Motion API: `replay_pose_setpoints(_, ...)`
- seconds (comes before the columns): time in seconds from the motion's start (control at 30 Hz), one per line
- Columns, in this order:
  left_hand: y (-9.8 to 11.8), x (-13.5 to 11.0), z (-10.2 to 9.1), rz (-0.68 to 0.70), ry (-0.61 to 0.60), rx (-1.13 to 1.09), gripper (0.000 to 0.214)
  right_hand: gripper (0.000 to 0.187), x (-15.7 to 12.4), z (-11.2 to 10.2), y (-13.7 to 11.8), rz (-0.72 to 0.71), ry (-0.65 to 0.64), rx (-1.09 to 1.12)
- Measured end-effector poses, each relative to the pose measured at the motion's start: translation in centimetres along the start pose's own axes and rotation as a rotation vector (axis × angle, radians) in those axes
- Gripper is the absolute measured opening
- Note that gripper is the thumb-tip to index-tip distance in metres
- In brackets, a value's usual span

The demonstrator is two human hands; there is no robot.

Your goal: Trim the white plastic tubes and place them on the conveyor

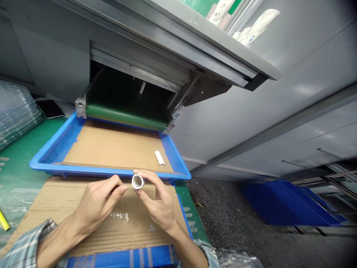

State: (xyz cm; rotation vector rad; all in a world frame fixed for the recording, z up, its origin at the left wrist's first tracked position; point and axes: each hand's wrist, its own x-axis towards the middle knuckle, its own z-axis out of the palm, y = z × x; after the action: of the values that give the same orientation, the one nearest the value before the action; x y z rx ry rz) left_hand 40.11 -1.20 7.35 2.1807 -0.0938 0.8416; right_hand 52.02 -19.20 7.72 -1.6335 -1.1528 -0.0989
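Note:
My right hand [158, 203] pinches a short white tube [137, 181] between thumb and fingers, its open end facing me. My left hand [97, 203] is beside it with fingers curled, fingertips close to the tube; whether they touch it I cannot tell. Both hands hover over a cardboard sheet [83, 223] near the front rim of a blue tray [111, 172]. A second white tube [160, 158] lies on the cardboard lining at the tray's right side.
A green conveyor belt [125, 117] comes out of a grey machine opening behind the tray. A dark phone [50, 108] and stacked clear plastic [15, 111] lie at left. Another blue bin [287, 204] sits on the floor at right. White tubes [259, 26] rest on the upper shelf.

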Motion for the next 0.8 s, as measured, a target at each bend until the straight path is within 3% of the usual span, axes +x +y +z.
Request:
replay_pose_setpoints(0.27,-0.14,-0.2,0.03,0.104,0.054,0.24,0.042,0.04,0.2,-0.1,-0.19,-0.097,-0.081,-0.074)
replay_pose_setpoints(0.4,-0.27,-0.21,0.16,0.08,0.025,0.287,0.042,0.043,0.41,-0.2,-0.24,-0.166,-0.135,-0.11)
replay_pose_setpoints(0.8,-0.23,-0.14,0.24,0.054,-0.02,0.34,0.049,0.035,0.59,-0.28,-0.55,-0.2,-0.116,-0.176)
